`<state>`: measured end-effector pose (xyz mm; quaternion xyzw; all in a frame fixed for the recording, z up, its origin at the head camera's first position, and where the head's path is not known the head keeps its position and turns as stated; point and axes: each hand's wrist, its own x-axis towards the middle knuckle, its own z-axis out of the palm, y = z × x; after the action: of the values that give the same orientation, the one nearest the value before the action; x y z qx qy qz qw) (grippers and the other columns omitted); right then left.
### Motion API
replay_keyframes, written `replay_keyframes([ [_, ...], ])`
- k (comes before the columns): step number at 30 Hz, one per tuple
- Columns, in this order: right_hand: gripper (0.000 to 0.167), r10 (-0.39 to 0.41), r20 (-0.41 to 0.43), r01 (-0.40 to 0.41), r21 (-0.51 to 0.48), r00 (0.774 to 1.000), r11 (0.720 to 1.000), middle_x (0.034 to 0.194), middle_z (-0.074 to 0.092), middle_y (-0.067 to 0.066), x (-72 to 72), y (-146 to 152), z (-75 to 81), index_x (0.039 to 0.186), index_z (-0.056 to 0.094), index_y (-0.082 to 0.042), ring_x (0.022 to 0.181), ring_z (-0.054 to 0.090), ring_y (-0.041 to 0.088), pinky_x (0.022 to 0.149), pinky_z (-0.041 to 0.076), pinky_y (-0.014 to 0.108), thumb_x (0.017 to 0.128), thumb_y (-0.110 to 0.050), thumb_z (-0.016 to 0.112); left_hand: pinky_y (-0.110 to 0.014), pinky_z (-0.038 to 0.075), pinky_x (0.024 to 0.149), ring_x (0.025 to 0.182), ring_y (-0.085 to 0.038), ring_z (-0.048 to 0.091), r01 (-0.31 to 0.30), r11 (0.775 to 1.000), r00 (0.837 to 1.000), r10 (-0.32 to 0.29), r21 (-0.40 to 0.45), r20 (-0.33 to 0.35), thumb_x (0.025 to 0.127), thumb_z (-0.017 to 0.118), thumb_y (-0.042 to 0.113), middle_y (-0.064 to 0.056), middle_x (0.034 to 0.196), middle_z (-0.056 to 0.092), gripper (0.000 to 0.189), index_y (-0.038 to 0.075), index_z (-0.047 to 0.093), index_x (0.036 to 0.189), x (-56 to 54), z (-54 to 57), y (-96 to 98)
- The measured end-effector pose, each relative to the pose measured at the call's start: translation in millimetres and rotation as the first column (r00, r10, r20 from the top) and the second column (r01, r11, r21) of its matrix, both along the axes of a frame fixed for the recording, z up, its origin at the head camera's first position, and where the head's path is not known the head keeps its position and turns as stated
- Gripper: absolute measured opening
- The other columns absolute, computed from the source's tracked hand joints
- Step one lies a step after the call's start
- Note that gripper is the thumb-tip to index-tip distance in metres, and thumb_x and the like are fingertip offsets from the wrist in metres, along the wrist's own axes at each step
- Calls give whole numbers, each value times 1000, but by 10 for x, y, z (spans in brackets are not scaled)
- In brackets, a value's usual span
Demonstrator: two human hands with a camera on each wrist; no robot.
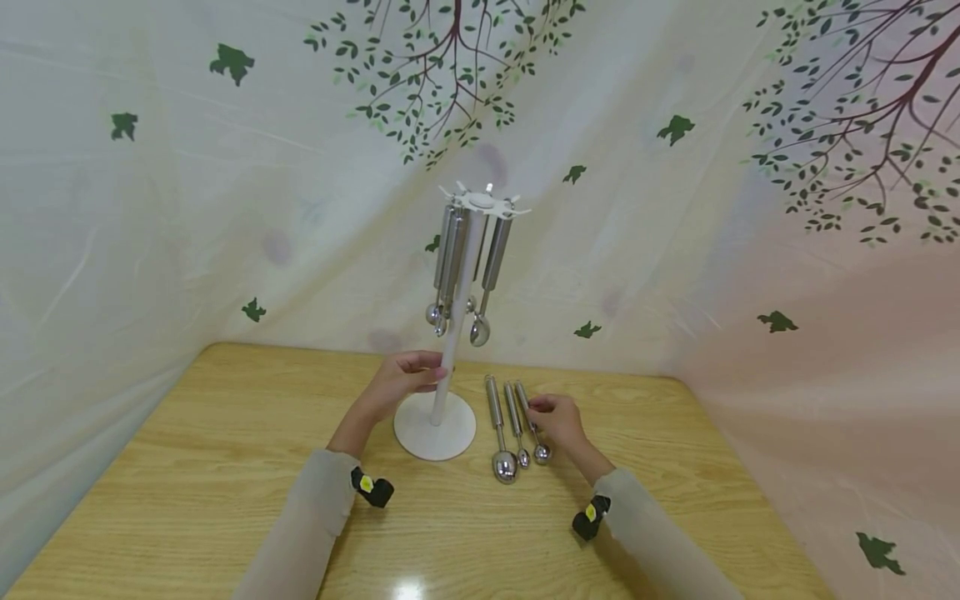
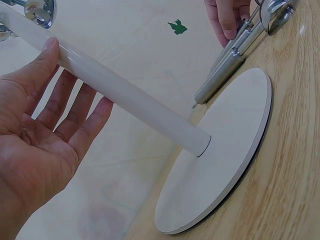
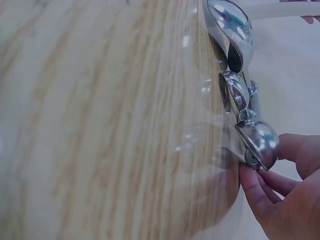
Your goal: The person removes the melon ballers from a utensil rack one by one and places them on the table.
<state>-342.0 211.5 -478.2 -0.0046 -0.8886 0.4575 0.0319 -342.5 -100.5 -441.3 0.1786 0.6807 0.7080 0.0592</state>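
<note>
A white utensil stand [image 1: 441, 404] with a round base stands upright on the table, its hooked top carrying several hanging metal utensils [image 1: 495, 254]. My left hand [image 1: 405, 381] holds its pole [image 2: 135, 102], thumb on one side and fingers on the other. To the stand's right, three steel utensils lie side by side, bowls towards me: a large spoon [image 1: 505, 467], a small spoon [image 1: 524, 457] and a round-bowled scoop [image 1: 542, 453]. The scoop's handle is pinched by my right hand [image 1: 558, 419]; in the right wrist view its bowl [image 3: 262, 140] hides part of the grip.
The light wooden table [image 1: 225, 467] has a rounded far edge close to the hanging cloth [image 1: 360, 275], which is printed with leaves and branches. Wood surface extends to both sides of the stand and in front of it.
</note>
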Motion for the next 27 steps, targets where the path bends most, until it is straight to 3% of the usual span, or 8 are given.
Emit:
replay_keyframes([
  [11, 22, 2, 48, 0, -32, 999, 999, 97, 71, 20, 9, 50, 10, 110, 71, 9, 76, 68, 16, 65, 63, 27, 90, 0, 71, -42, 59, 99, 102, -14, 72, -11, 1000, 1000, 12, -7, 15, 98, 70, 14, -1, 111, 76, 36, -5, 65, 128, 7, 4, 15],
  [18, 37, 81, 40, -78, -70, 996, 994, 96, 71, 23, -4, 125, -25, 118, 66, 12, 77, 67, 16, 69, 64, 30, 83, 6, 76, -39, 60, 97, 101, -13, 72, -3, 1000, 1000, 3, 7, -10, 96, 73, 19, 0, 111, 77, 36, -1, 69, 125, 2, -17, 3],
  [22, 36, 113, 30, -111, -60, 993, 992, 98, 72, 24, -1, 160, -31, 118, 67, 11, 80, 67, 16, 70, 64, 31, 83, 5, 76, -37, 61, 95, 100, -12, 72, 6, 1000, 999, -5, 8, -46, 96, 73, 23, 1, 110, 77, 35, 2, 70, 123, 2, -37, -10],
  [27, 35, 123, 22, -122, -44, 992, 992, 98, 72, 23, 0, 173, -34, 117, 68, 10, 82, 67, 17, 69, 63, 28, 84, 4, 77, -39, 60, 97, 101, -12, 71, -3, 1000, 1000, 3, 4, -17, 97, 71, 19, -1, 112, 76, 37, -3, 68, 126, -1, -31, 3],
])
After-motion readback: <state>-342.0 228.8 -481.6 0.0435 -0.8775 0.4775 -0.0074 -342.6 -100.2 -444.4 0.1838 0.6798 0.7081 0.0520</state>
